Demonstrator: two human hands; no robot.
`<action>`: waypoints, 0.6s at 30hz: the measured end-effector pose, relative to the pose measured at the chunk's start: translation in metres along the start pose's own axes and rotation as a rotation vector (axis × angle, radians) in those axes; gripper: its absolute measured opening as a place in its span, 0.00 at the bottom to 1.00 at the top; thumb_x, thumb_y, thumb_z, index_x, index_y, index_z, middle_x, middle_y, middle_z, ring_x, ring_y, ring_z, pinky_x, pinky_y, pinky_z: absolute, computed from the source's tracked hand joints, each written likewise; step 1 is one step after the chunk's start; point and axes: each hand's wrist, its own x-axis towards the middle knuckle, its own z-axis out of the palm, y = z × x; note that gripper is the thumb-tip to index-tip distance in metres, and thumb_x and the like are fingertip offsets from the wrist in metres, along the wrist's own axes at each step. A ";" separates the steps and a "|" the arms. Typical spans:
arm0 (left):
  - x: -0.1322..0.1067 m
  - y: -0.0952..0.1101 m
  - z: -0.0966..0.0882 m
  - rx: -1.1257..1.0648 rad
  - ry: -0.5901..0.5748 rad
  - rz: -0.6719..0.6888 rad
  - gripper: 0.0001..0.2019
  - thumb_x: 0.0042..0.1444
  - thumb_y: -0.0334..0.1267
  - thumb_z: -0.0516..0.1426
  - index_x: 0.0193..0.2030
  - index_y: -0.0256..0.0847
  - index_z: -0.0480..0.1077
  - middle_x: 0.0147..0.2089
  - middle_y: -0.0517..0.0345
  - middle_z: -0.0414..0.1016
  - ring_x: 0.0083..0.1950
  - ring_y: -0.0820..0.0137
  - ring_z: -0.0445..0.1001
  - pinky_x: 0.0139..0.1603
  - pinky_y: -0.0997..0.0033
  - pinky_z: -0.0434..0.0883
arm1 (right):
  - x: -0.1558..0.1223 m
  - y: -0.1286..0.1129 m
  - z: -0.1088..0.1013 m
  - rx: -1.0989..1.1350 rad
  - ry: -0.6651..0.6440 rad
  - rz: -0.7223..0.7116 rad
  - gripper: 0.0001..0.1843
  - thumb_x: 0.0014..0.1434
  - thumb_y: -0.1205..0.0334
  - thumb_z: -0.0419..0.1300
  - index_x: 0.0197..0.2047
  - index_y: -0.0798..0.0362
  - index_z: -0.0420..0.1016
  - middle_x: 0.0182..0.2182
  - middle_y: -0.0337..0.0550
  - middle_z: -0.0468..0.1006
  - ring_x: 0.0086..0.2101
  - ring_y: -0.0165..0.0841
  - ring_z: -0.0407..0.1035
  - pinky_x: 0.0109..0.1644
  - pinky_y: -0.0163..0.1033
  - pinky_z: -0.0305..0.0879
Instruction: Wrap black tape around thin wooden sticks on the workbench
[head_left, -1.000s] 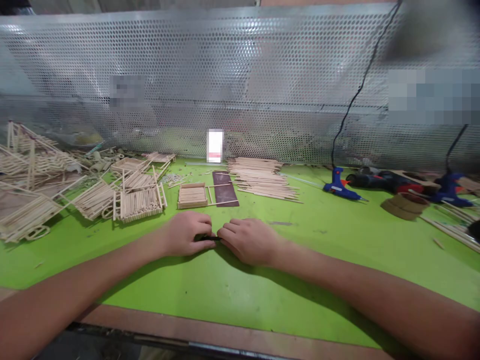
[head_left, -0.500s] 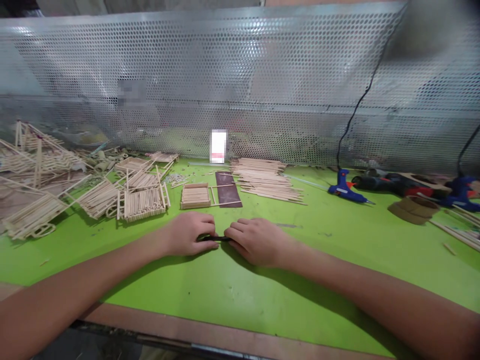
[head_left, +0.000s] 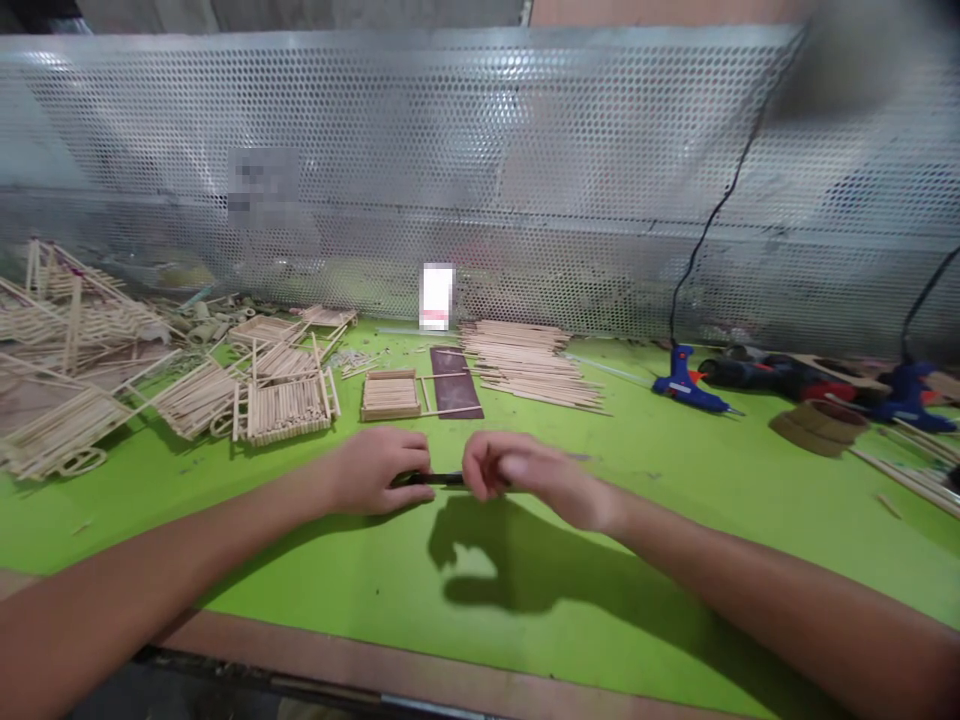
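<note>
My left hand (head_left: 382, 470) rests on the green table with fingers and thumb closed around one end of a thin black tool (head_left: 448, 480). Its exact kind is hidden by the fingers. Raised just off the surface, my right hand (head_left: 529, 475) has loosely curled fingers, the thumb apart from them, and nothing visible in its grasp. It overlaps the tool's right end in view. Beyond my hands lie a small stick-built tray (head_left: 391, 394) with a two-rail frame, a dark brown flat piece (head_left: 457, 385) and a pile of thin wooden sticks (head_left: 525, 360).
Several stick-built pieces (head_left: 291, 408) crowd the left side. At right are a blue glue gun (head_left: 690, 380), another blue glue gun (head_left: 911, 393), a brown ring-shaped piece (head_left: 819, 428) and a black-and-red tool (head_left: 780, 375). A perforated metal screen (head_left: 420, 130) stands behind.
My right hand has let go of the black tool, lifted and turned, moving slightly right. My left hand stays in place holding it.
</note>
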 end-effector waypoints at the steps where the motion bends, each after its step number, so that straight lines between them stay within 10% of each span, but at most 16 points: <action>1: 0.000 0.000 0.000 -0.008 -0.004 -0.007 0.12 0.68 0.45 0.60 0.41 0.37 0.77 0.40 0.54 0.78 0.37 0.67 0.75 0.37 0.68 0.70 | -0.001 0.000 0.001 0.277 -0.080 0.024 0.32 0.70 0.31 0.41 0.36 0.50 0.67 0.27 0.39 0.68 0.26 0.32 0.62 0.33 0.40 0.62; 6: -0.001 -0.001 0.002 0.020 0.021 0.023 0.11 0.67 0.44 0.60 0.42 0.38 0.76 0.41 0.53 0.77 0.39 0.65 0.75 0.38 0.67 0.70 | -0.003 0.005 0.015 0.999 -0.250 0.055 0.44 0.64 0.21 0.26 0.29 0.50 0.63 0.21 0.36 0.63 0.22 0.29 0.55 0.27 0.37 0.55; 18: -0.003 -0.001 0.004 0.064 0.023 0.055 0.10 0.68 0.42 0.59 0.43 0.37 0.76 0.41 0.53 0.77 0.38 0.66 0.75 0.37 0.66 0.71 | -0.005 0.006 0.024 1.077 -0.297 0.026 0.46 0.64 0.21 0.28 0.32 0.52 0.68 0.23 0.36 0.64 0.23 0.29 0.56 0.28 0.37 0.53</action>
